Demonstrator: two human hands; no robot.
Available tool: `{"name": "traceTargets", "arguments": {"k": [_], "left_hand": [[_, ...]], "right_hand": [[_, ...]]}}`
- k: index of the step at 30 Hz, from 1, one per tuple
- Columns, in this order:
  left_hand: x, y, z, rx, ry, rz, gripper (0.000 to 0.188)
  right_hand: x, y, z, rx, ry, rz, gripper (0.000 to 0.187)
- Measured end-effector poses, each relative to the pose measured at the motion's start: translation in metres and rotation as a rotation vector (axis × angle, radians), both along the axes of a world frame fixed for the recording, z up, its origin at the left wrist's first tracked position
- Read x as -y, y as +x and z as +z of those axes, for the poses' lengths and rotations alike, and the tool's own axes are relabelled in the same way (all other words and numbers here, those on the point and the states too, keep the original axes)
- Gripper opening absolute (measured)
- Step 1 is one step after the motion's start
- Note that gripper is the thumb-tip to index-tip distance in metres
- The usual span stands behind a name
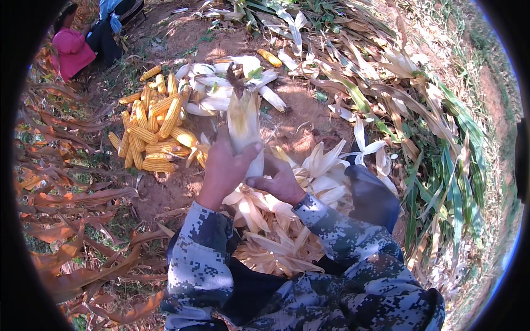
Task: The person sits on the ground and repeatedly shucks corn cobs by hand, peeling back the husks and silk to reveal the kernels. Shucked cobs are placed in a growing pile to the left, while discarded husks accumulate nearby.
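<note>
An ear of corn [243, 118], wrapped in its pale husk with dark dry silk at the tip, stands upright between my hands. My left hand [225, 165] is closed round its left side, the thumb lying across the husk. Lower down, my right hand [280, 181] grips the base from the right, its thumb pressed on the husk. Beneath both hands lies a heap of loose dry husks [276, 243] between my legs. To the left, a pile of bare yellow corn cobs [154, 124] rests on the soil.
Unhusked ears [207, 91] lie beyond my hands, with a lone yellow cob [269, 58] behind them. Cut corn stalks [447, 143] spread along the right. Brown dry leaves [83, 209] line the left side. A person in a pink top [73, 49] sits at the far left.
</note>
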State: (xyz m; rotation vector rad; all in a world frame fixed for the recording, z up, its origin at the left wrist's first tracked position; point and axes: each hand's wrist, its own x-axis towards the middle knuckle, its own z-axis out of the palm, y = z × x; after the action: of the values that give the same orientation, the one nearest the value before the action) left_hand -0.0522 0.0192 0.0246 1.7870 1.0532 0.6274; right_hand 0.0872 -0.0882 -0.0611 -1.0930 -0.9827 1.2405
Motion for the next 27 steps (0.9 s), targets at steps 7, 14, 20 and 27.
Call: {"name": "traceTargets", "arguments": {"k": [7,14,20,27], "left_hand": [[0.004,0.013,-0.007,0.114,0.036,0.014,0.059],[0.01,0.035,-0.008,0.272,0.042,-0.004,0.06],[0.017,0.061,-0.018,0.171,0.03,-0.122,0.068],[0.041,0.089,-0.024,0.106,0.056,-0.324,0.072]], "right_hand": [[-0.007,0.064,0.062,0.511,-0.068,0.238,0.062],[0.0,0.115,0.066,0.358,-0.157,0.094,0.049],[0.002,0.12,0.066,-0.003,-0.029,-0.053,0.059],[0.007,0.141,0.088,0.198,0.06,-0.241,0.051]]}}
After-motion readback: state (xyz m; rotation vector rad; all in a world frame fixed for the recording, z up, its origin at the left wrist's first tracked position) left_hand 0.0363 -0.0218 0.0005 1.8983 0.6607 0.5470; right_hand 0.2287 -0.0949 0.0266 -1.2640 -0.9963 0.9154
